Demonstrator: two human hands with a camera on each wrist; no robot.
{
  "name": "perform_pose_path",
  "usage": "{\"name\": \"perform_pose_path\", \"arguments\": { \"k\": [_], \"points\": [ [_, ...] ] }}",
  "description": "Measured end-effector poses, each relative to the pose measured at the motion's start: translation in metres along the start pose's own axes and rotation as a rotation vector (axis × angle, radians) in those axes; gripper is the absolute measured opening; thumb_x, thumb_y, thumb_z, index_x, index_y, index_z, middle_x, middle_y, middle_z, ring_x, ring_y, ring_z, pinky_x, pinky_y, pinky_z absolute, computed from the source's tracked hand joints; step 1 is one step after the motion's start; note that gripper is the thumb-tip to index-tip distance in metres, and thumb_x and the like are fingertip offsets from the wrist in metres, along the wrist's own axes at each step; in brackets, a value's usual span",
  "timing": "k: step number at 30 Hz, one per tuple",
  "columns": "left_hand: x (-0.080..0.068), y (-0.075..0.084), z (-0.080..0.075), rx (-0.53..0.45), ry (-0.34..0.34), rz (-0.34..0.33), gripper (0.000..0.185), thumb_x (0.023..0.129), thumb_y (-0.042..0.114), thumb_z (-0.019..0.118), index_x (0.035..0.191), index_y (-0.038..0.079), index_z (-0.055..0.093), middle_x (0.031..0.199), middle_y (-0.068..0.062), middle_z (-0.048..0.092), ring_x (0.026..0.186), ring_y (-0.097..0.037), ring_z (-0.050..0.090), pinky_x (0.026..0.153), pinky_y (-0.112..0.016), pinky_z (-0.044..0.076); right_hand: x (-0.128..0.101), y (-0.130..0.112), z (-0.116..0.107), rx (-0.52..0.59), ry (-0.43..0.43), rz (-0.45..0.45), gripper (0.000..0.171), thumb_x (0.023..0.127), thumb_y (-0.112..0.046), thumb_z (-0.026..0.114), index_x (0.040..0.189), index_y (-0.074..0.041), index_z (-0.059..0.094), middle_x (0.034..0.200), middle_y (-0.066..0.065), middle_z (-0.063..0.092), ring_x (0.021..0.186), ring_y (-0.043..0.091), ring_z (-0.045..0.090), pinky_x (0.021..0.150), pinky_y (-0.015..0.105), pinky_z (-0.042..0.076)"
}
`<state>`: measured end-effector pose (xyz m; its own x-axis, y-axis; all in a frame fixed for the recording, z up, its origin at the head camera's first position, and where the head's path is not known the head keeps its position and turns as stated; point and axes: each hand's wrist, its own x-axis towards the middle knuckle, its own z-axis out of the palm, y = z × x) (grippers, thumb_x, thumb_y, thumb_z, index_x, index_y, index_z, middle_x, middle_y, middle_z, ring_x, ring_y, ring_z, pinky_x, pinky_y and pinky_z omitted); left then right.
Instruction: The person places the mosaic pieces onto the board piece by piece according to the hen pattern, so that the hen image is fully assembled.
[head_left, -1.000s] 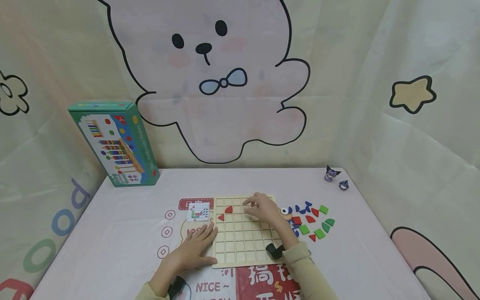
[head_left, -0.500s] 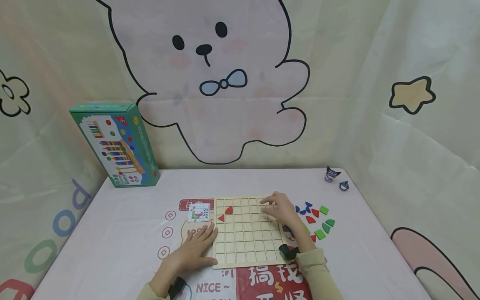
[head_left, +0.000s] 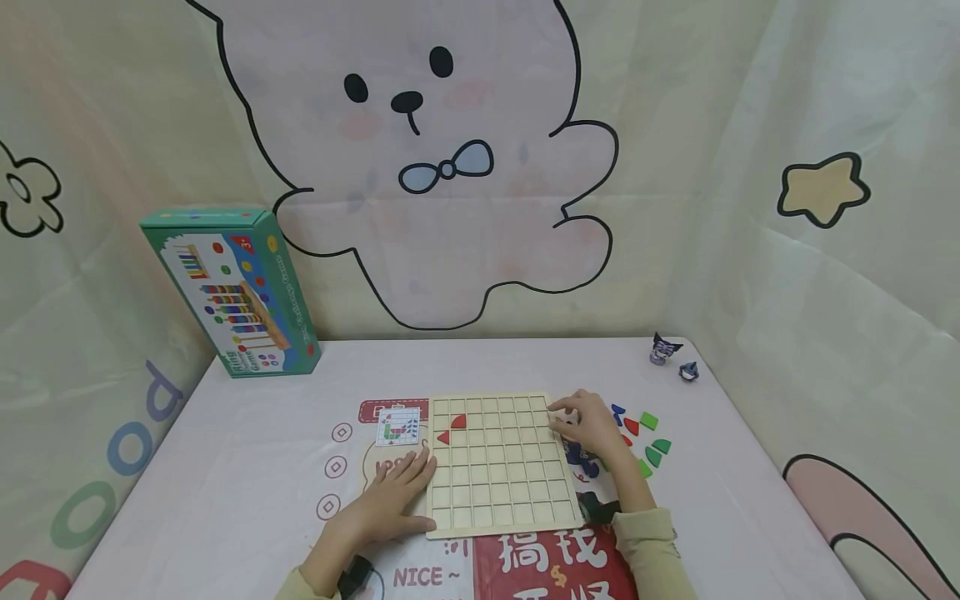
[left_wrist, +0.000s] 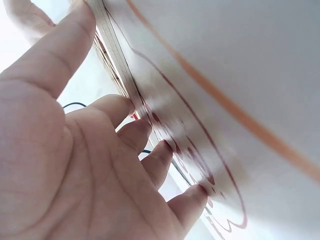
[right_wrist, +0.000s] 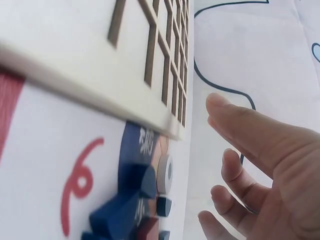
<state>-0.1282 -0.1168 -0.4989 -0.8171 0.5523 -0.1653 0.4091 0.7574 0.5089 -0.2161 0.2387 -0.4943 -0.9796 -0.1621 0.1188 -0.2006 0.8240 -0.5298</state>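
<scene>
A pale wooden grid board (head_left: 502,479) lies on the table. Two red pieces sit in its upper left cells: a quarter circle (head_left: 459,422) and a triangle (head_left: 444,437). My left hand (head_left: 390,498) rests flat at the board's left edge, fingers spread; in the left wrist view the thumb touches that edge. At the upper right edge hovers my right hand (head_left: 592,425), its fingers loosely bent. The right wrist view shows nothing between that thumb and fingers. Below them lie blue pieces (right_wrist: 117,215) and a white round piece (right_wrist: 165,174).
Left of the board is a small pattern card (head_left: 397,426). Loose green pieces (head_left: 648,421) and red pieces (head_left: 632,427) lie right of my right hand, partly hidden. A green box (head_left: 232,292) stands back left; two small figurines (head_left: 663,350) stand back right.
My right hand has moved rightward from over the board's upper middle to its right edge, now covering some loose pieces. The left hand and the two red pieces on the board stay put.
</scene>
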Motion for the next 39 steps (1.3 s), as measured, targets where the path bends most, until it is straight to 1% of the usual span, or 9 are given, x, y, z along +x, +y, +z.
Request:
{"name": "perform_pose_path", "arguments": {
  "k": [5, 8, 12, 17, 23, 25, 32, 36, 39],
  "points": [
    [0.0, 0.001, 0.0, 0.011, -0.009, -0.007, 0.089, 0.079, 0.055, 0.061, 0.146, 0.008, 0.027, 0.154, -0.012, 0.018, 0.141, -0.037, 0.014, 0.109, -0.064, 0.008, -0.005, 0.008, -0.005, -0.022, -0.006, 0.071, 0.029, 0.079, -0.026, 0.073, 0.105, -0.016, 0.07, 0.092, 0.006, 0.057, 0.085, 0.023, 0.047, 0.064, 0.03, 0.039],
    [0.001, 0.002, 0.0, 0.01, -0.01, -0.007, 0.089, 0.079, 0.055, 0.061, 0.146, 0.008, 0.027, 0.154, -0.012, 0.018, 0.141, -0.036, 0.015, 0.109, -0.063, 0.008, -0.008, 0.012, -0.008, -0.002, -0.009, 0.109, 0.031, 0.077, -0.027, 0.075, 0.106, -0.016, 0.07, 0.093, 0.007, 0.057, 0.084, 0.023, 0.046, 0.064, 0.031, 0.038],
    [0.001, 0.002, 0.0, 0.014, -0.008, -0.009, 0.09, 0.079, 0.056, 0.06, 0.147, 0.009, 0.026, 0.154, -0.012, 0.017, 0.141, -0.036, 0.014, 0.109, -0.064, 0.008, -0.011, 0.018, -0.008, -0.01, -0.003, 0.127, 0.034, 0.075, -0.029, 0.077, 0.106, -0.016, 0.07, 0.091, 0.007, 0.056, 0.082, 0.021, 0.043, 0.063, 0.029, 0.035],
    [0.001, 0.002, -0.001, 0.017, -0.006, -0.006, 0.089, 0.079, 0.056, 0.06, 0.147, 0.008, 0.026, 0.154, -0.013, 0.017, 0.141, -0.037, 0.014, 0.109, -0.064, 0.008, -0.012, 0.022, -0.006, -0.047, 0.004, 0.112, 0.031, 0.075, -0.027, 0.076, 0.104, -0.015, 0.071, 0.086, 0.005, 0.054, 0.078, 0.019, 0.041, 0.062, 0.029, 0.032],
    [0.0, 0.002, -0.002, 0.009, -0.004, -0.003, 0.09, 0.079, 0.055, 0.061, 0.146, 0.007, 0.027, 0.154, -0.014, 0.018, 0.14, -0.038, 0.015, 0.108, -0.065, 0.007, -0.01, 0.023, -0.007, -0.073, 0.001, 0.126, 0.032, 0.075, -0.026, 0.076, 0.104, -0.015, 0.07, 0.084, 0.005, 0.054, 0.077, 0.019, 0.041, 0.062, 0.029, 0.031],
    [0.0, 0.001, -0.001, 0.001, 0.005, 0.003, 0.089, 0.079, 0.054, 0.062, 0.146, 0.006, 0.027, 0.153, -0.015, 0.019, 0.14, -0.039, 0.015, 0.108, -0.065, 0.007, -0.01, 0.023, -0.007, -0.085, 0.0, 0.124, 0.032, 0.074, -0.026, 0.077, 0.104, -0.015, 0.07, 0.083, 0.005, 0.054, 0.077, 0.019, 0.041, 0.061, 0.029, 0.031],
    [0.0, -0.003, 0.004, 0.003, 0.024, 0.028, 0.091, 0.079, 0.058, 0.059, 0.146, 0.007, 0.026, 0.153, -0.016, 0.019, 0.139, -0.04, 0.015, 0.107, -0.066, 0.006, -0.008, 0.02, -0.008, -0.141, -0.005, 0.099, 0.031, 0.074, -0.027, 0.076, 0.101, -0.014, 0.071, 0.08, 0.005, 0.053, 0.073, 0.018, 0.04, 0.06, 0.029, 0.029],
    [0.0, -0.002, 0.002, -0.02, 0.02, 0.031, 0.09, 0.079, 0.056, 0.06, 0.146, 0.006, 0.026, 0.153, -0.017, 0.019, 0.139, -0.042, 0.014, 0.106, -0.067, 0.006, -0.007, 0.019, -0.009, -0.181, 0.007, 0.08, 0.028, 0.074, -0.026, 0.076, 0.097, -0.013, 0.071, 0.079, 0.005, 0.054, 0.072, 0.019, 0.041, 0.061, 0.032, 0.031],
    [0.0, -0.001, 0.001, -0.013, 0.008, 0.012, 0.088, 0.079, 0.054, 0.061, 0.146, 0.008, 0.027, 0.154, -0.014, 0.018, 0.14, -0.039, 0.014, 0.107, -0.066, 0.007, -0.006, 0.019, -0.009, -0.219, 0.016, 0.058, 0.026, 0.073, -0.027, 0.077, 0.094, -0.013, 0.072, 0.08, 0.004, 0.055, 0.072, 0.019, 0.043, 0.063, 0.035, 0.035]
  ]
}}
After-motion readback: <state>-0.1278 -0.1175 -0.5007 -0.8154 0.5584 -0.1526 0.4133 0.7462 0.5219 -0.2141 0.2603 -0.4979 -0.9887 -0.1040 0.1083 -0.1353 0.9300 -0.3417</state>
